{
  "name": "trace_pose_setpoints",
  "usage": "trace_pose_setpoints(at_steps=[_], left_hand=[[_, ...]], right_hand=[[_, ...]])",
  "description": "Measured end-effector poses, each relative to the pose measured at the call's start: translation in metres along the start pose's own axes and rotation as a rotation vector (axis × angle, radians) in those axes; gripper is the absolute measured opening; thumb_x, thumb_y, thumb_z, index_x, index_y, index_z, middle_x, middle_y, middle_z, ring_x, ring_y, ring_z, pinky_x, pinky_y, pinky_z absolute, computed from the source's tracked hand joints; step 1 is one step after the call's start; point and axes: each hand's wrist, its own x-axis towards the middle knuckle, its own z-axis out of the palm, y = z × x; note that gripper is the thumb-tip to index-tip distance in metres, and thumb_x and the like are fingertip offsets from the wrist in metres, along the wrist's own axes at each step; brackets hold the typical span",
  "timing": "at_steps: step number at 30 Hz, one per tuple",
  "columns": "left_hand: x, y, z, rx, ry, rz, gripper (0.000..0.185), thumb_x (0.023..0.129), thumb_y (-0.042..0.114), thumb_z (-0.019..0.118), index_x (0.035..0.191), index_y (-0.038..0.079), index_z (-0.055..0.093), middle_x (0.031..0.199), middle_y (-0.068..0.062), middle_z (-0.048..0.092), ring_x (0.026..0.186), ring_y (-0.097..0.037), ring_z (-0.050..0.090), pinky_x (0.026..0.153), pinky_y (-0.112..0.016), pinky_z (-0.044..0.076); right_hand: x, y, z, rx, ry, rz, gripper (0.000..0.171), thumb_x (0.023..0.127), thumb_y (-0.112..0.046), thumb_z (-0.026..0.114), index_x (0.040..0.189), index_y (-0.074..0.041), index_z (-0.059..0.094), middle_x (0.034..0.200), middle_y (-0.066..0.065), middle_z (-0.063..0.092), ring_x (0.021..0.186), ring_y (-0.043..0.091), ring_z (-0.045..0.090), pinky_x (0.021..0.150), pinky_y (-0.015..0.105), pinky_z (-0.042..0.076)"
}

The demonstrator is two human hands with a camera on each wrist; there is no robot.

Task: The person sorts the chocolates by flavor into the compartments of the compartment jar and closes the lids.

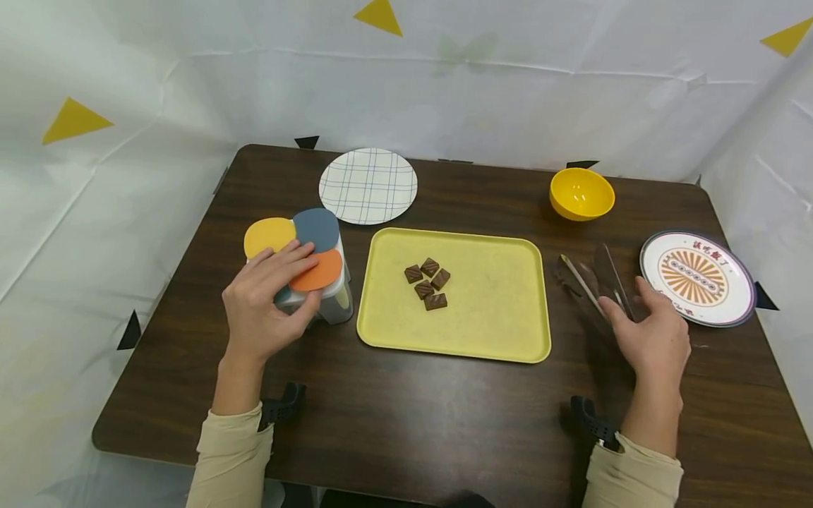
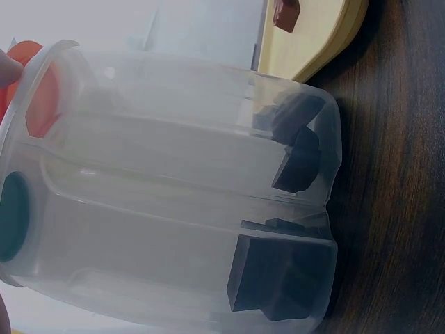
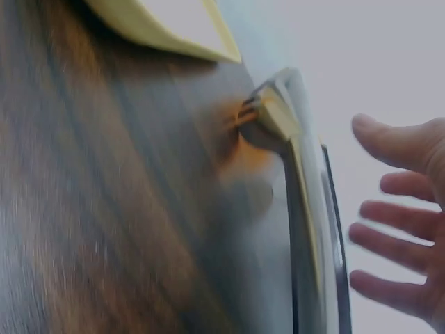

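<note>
A clear plastic container (image 1: 332,305) with round yellow, blue-grey and orange lids (image 1: 315,228) stands left of a yellow tray (image 1: 495,310). My left hand (image 1: 293,281) grips it, fingers over the orange lid and thumb on its side. The left wrist view shows the container (image 2: 174,181) with dark chocolate pieces (image 2: 278,278) in its compartments. Several chocolate pieces (image 1: 428,283) lie on the tray. Clear tongs (image 1: 591,279) lie on the table right of the tray. My right hand (image 1: 625,296) hovers at their near end with its fingers (image 3: 393,233) spread, holding nothing.
At the back stand a checked white plate (image 1: 368,185) and a yellow bowl (image 1: 581,194). A patterned plate (image 1: 697,277) sits at the right edge. White sheets wall in the dark wooden table (image 1: 432,416). The tray's corner (image 3: 160,24) shows in the right wrist view.
</note>
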Motion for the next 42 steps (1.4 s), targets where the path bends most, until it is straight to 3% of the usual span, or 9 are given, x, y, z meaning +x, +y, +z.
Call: trace_pose_setpoints(at_steps=[4, 8, 11, 19, 27, 32, 36, 39, 42], left_hand=[[0.000, 0.000, 0.000, 0.001, 0.004, 0.000, 0.040, 0.080, 0.033, 0.065, 0.111, 0.009, 0.076, 0.118, -0.004, 0.070, 0.116, -0.026, 0.063, 0.103, -0.051, 0.041], [0.000, 0.001, 0.000, 0.005, 0.003, 0.002, 0.040, 0.080, 0.033, 0.065, 0.111, 0.009, 0.076, 0.118, -0.004, 0.070, 0.116, -0.026, 0.062, 0.103, -0.051, 0.041], [0.000, 0.001, 0.000, 0.009, -0.001, 0.005, 0.041, 0.081, 0.033, 0.065, 0.112, 0.009, 0.076, 0.119, -0.004, 0.069, 0.117, -0.026, 0.062, 0.103, -0.050, 0.041], [-0.001, 0.000, -0.001, 0.013, -0.017, 0.006, 0.043, 0.080, 0.036, 0.067, 0.112, 0.009, 0.075, 0.120, -0.004, 0.069, 0.118, -0.025, 0.061, 0.105, -0.048, 0.041], [0.000, 0.001, -0.001, 0.015, -0.010, 0.022, 0.044, 0.083, 0.041, 0.066, 0.111, 0.008, 0.076, 0.119, -0.005, 0.069, 0.118, -0.026, 0.062, 0.104, -0.050, 0.041], [0.000, 0.001, 0.000, -0.002, 0.010, 0.009, 0.038, 0.090, 0.037, 0.061, 0.109, 0.008, 0.077, 0.119, -0.005, 0.069, 0.117, -0.027, 0.062, 0.104, -0.050, 0.041], [0.001, 0.001, 0.001, -0.010, 0.030, 0.005, 0.030, 0.089, 0.027, 0.062, 0.106, 0.007, 0.078, 0.116, -0.005, 0.070, 0.115, -0.027, 0.063, 0.103, -0.049, 0.042], [0.001, 0.000, 0.002, -0.001, 0.034, 0.007, 0.029, 0.088, 0.025, 0.063, 0.105, 0.007, 0.078, 0.116, -0.005, 0.070, 0.114, -0.027, 0.064, 0.102, -0.050, 0.043], [0.001, 0.000, 0.002, 0.010, 0.030, 0.009, 0.030, 0.088, 0.026, 0.063, 0.106, 0.007, 0.077, 0.116, -0.005, 0.070, 0.114, -0.027, 0.064, 0.102, -0.050, 0.043]], right_hand=[[-0.001, -0.015, 0.003, 0.070, 0.137, -0.120, 0.062, 0.091, -0.035, 0.067, 0.147, -0.017, 0.048, 0.145, 0.010, 0.051, 0.133, 0.036, 0.045, 0.107, 0.058, 0.031], [-0.004, -0.036, 0.015, 0.195, 0.266, -0.365, 0.051, 0.086, -0.021, 0.076, 0.134, -0.012, 0.062, 0.135, 0.007, 0.060, 0.125, 0.031, 0.055, 0.105, 0.049, 0.039], [-0.007, -0.053, 0.025, 0.265, 0.295, -0.556, 0.046, 0.082, -0.012, 0.079, 0.126, -0.009, 0.068, 0.126, 0.007, 0.066, 0.118, 0.031, 0.060, 0.102, 0.044, 0.044], [-0.021, -0.104, 0.058, 0.246, 0.148, -0.913, 0.045, 0.079, -0.009, 0.080, 0.123, -0.006, 0.069, 0.123, 0.006, 0.067, 0.112, 0.027, 0.062, 0.090, 0.047, 0.050], [-0.044, -0.157, 0.081, 0.253, -0.042, -1.178, 0.049, 0.081, -0.012, 0.080, 0.128, -0.008, 0.066, 0.130, 0.005, 0.063, 0.115, 0.022, 0.061, 0.086, 0.043, 0.054], [-0.054, -0.185, 0.093, 0.296, -0.104, -1.301, 0.046, 0.085, -0.014, 0.077, 0.129, -0.008, 0.065, 0.132, 0.005, 0.061, 0.096, 0.014, 0.065, 0.073, 0.028, 0.055], [-0.061, -0.204, 0.100, 0.279, -0.116, -1.379, 0.046, 0.087, -0.017, 0.075, 0.131, -0.008, 0.063, 0.134, 0.005, 0.060, 0.110, 0.015, 0.062, 0.086, 0.029, 0.053], [-0.067, -0.217, 0.105, 0.260, -0.135, -1.446, 0.050, 0.087, -0.017, 0.075, 0.134, -0.007, 0.061, 0.138, 0.007, 0.057, 0.127, 0.017, 0.052, 0.101, 0.033, 0.045], [-0.071, -0.230, 0.110, 0.246, -0.166, -1.515, 0.058, 0.084, -0.017, 0.078, 0.137, -0.004, 0.057, 0.143, 0.011, 0.052, 0.134, 0.020, 0.045, 0.107, 0.032, 0.039]])
